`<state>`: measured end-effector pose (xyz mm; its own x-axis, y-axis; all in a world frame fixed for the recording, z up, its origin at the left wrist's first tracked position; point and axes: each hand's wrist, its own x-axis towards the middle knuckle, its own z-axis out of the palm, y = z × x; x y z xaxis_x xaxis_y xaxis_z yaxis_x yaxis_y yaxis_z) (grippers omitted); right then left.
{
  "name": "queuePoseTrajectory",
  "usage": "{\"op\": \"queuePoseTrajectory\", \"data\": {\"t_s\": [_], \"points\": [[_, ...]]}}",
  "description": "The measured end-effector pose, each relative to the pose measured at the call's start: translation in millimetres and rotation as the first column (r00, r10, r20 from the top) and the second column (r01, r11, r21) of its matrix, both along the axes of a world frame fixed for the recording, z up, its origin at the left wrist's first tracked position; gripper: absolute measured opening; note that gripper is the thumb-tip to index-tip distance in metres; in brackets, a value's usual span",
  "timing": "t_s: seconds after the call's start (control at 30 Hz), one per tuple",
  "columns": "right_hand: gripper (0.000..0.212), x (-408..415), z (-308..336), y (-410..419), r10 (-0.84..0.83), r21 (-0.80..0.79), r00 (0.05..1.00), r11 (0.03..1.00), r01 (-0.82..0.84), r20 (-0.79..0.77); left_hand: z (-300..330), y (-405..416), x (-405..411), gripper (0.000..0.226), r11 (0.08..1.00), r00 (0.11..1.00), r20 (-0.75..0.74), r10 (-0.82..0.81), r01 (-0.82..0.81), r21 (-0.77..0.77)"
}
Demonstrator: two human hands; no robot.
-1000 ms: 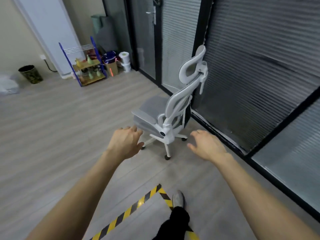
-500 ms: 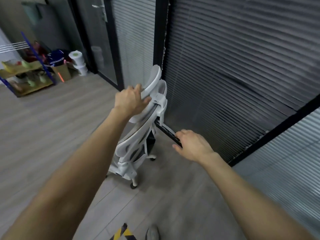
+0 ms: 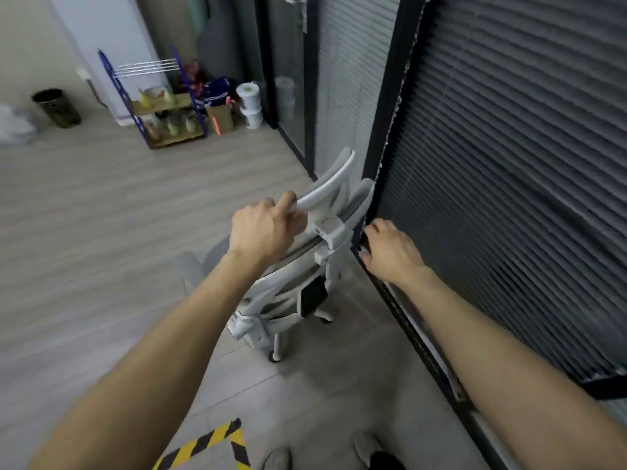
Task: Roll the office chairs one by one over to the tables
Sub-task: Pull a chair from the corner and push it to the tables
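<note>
White-framed office chair (image 3: 291,276) with grey mesh back and grey seat, seen from behind. Upright on castors on the wood-look floor, just beside the dark glass partition. Curved white headrest (image 3: 330,184) on top, black lumbar block at mid-back, grey armrest visible on its left.

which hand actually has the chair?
The left hand: its fingers curl around the white headrest. The right hand is open beside the chair back, gripping nothing.
</note>
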<state>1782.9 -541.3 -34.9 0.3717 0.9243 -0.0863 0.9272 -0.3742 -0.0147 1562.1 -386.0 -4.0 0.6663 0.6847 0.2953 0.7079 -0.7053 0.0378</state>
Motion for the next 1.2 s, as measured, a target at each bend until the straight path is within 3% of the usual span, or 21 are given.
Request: {"op": "queuePoseTrajectory", "data": {"t_s": [0.2,0.4,0.57,0.73,0.93,1.2], "points": [[0.094,57,-16,29,0.217,0.012,0.976,0.976,-0.216,-0.019,3,-51,-47,0.041,0.993,0.993,-0.01,0.117,-0.117,0.025],[0.111,71,-60,0,0.48,0.079,0.872,0.877,-0.474,-0.097,3,-111,-69,0.068,0.949,0.956,-0.053,0.29,-0.28,0.148],[0.093,67,-98,-28,0.634,0.412,0.772,0.715,-0.565,-0.042,-6,-190,-93,0.07,0.908,0.92,0.018,0.391,-0.389,0.156],[0.084,37,-136,-61,0.677,0.646,0.735,0.577,-0.5,-0.037,5,-260,-115,0.077,0.884,0.894,0.043,0.446,-0.447,0.136],[0.082,3,-147,-95,0.774,0.689,0.632,0.474,-0.548,-0.029,6,-349,-136,0.078,0.818,0.828,0.043,0.56,-0.56,0.13],[0.084,-48,-125,-159,0.912,0.583,0.41,0.34,-0.738,-0.013,1,-482,-162,0.073,0.638,0.643,0.067,0.763,-0.766,0.078]]}}
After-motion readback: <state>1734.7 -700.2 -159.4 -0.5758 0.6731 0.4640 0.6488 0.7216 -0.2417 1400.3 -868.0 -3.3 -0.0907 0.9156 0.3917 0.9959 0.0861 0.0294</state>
